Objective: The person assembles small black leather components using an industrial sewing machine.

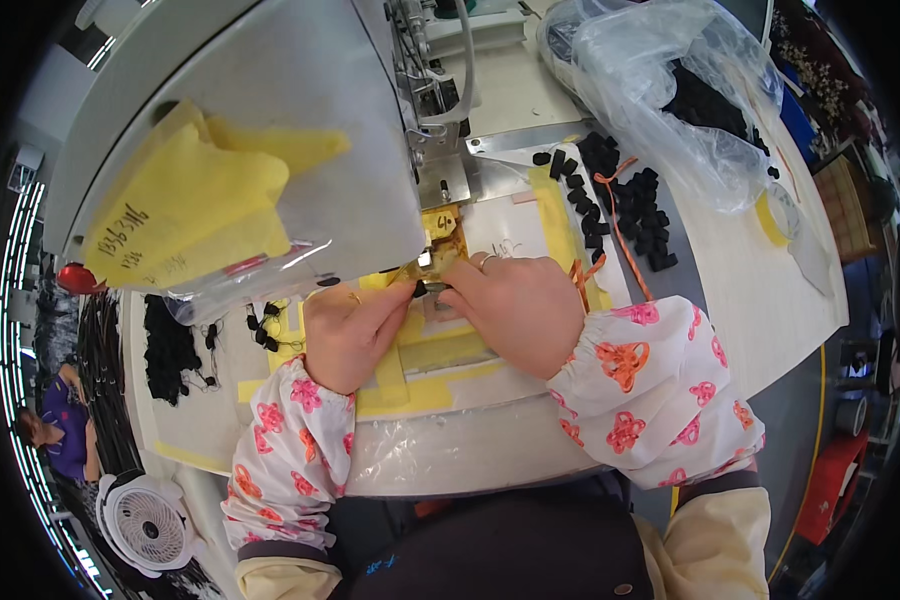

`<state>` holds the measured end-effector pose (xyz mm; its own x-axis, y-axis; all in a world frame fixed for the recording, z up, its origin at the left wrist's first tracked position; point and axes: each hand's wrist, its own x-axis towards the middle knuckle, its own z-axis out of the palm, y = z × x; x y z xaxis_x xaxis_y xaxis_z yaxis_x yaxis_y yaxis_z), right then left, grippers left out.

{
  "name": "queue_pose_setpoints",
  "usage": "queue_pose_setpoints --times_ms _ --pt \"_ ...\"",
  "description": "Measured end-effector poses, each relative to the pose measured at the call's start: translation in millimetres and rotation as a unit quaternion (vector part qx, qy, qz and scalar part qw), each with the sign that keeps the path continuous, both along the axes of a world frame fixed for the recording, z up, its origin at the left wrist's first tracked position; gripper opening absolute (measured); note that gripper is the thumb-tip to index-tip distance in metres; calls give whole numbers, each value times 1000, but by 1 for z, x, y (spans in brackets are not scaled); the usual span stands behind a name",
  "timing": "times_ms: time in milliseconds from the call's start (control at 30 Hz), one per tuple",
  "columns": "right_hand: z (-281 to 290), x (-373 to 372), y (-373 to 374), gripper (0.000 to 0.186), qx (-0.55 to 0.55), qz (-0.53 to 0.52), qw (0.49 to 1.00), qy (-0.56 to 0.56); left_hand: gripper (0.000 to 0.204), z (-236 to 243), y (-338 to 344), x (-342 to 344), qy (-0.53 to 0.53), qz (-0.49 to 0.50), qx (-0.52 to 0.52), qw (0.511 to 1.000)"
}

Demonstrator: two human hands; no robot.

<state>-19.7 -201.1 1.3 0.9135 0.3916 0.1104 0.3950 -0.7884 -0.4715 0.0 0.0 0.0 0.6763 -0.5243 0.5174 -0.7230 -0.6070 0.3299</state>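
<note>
Under the head of a grey sewing machine (310,130), both my hands meet close to the needle area. My left hand (355,330) is closed in a pinch on a small black fabric piece (419,289). From the other side, my right hand (525,310) has its fingers curled in beside the same spot, and its fingertips partly hide whatever they grip. A yellow-taped work plate (450,382) lies beneath the hands. Small black pieces (645,215) form a pile to the right of the plate, with an orange cord (622,235) running across them.
A clear plastic bag (660,90) with black pieces sits at the back right, near a yellow tape roll (773,215). Black pieces joined by threads (170,350) lie at left. Beyond the table's left edge are a white fan (148,525) and a person in purple (65,425).
</note>
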Motion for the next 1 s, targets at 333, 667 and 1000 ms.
queue_pose_setpoints --times_ms 333,667,1000 --pt "-9 15 2 22 -80 35 970 -226 17 -3 -18 5 -111 42 111 987" --pt "3 -1 -7 30 22 7 991 -132 15 -4 -15 5 -87 56 98 990" --pt "-8 -19 11 19 -78 74 966 -237 22 -5 -15 -2 -31 74 6 997"
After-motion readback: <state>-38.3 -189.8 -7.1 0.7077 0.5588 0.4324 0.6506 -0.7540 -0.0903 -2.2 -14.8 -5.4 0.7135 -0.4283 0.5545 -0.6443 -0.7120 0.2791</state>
